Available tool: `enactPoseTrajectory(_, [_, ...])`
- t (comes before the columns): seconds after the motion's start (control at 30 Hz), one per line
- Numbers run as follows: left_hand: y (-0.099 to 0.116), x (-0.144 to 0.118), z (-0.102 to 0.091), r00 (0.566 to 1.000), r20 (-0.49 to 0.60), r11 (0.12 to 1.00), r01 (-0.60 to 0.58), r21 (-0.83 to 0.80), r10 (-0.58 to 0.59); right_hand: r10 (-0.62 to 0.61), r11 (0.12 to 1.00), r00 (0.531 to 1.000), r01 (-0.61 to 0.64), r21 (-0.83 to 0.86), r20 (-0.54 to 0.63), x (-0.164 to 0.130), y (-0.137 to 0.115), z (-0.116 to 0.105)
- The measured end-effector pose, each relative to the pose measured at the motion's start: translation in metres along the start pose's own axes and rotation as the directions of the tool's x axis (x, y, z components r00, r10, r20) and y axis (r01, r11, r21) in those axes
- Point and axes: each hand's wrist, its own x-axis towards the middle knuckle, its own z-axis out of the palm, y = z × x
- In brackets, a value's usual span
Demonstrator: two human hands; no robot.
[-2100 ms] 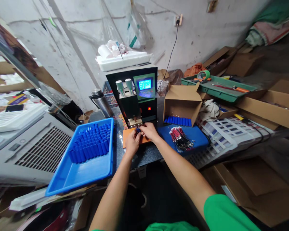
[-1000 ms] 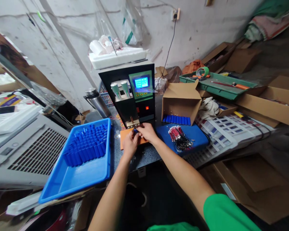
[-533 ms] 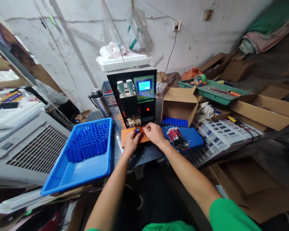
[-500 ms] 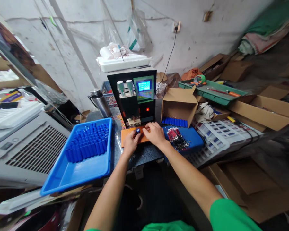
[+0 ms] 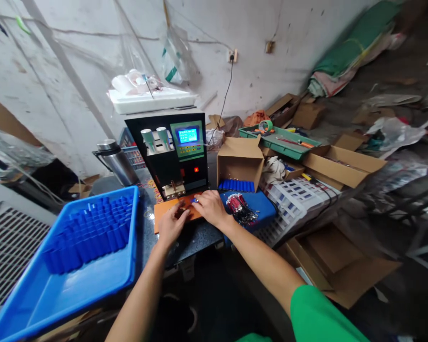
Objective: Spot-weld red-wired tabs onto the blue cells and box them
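My right hand (image 5: 211, 208) has its fingers closed on a small blue battery cell (image 5: 194, 201), of which only the end shows. Over the orange plate (image 5: 161, 217) is my left hand (image 5: 171, 225), thumb and fingers apart, with nothing visible between them. Both hands are just in front of the black spot-welding machine (image 5: 164, 168); its copper-coloured electrodes (image 5: 174, 186) stand above the plate. The machine's screen is lit. To the right, a bundle of red and black wire leads (image 5: 241, 209) lies on a blue pad (image 5: 266, 213).
A blue tray (image 5: 82, 289) with rows of blue cells stands at my left. An open cardboard box (image 5: 239, 166) holds several more cells. Behind the tray is a steel flask (image 5: 117, 162). A green tray (image 5: 285, 142) with tape and tools sits farther right.
The view has swung right, so things appear farther left. My left hand has come away from the blue cell and opened, while the cell is now at my right hand's fingers.
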Motion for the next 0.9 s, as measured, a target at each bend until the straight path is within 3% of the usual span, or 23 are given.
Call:
enactPoseTrajectory(0.13, [0.005,0.000,-0.001,1.000,-0.014,0.998,0.017,0.062,-0.016,0.190,0.980,0.976,-0.195,-0.040,-0.103,0.003,0.060,-0.007])
enactPoseTrajectory(0.3, [0.012,-0.001,-0.002,0.996,-0.075,0.983,0.056,0.173,-0.044,0.331,0.924,0.940,-0.342,-0.173,-0.087,0.025,0.117,0.002])
enactPoseTrajectory(0.57, [0.014,-0.002,-0.002,0.997,-0.069,0.984,0.033,0.177,-0.021,0.275,0.933,0.947,-0.221,-0.286,0.167,0.043,0.134,0.035])
enactPoseTrajectory(0.9, [0.010,-0.002,-0.001,0.998,-0.069,0.979,-0.002,0.206,0.016,0.273,0.922,0.933,-0.184,-0.341,0.236,0.051,0.142,0.033])
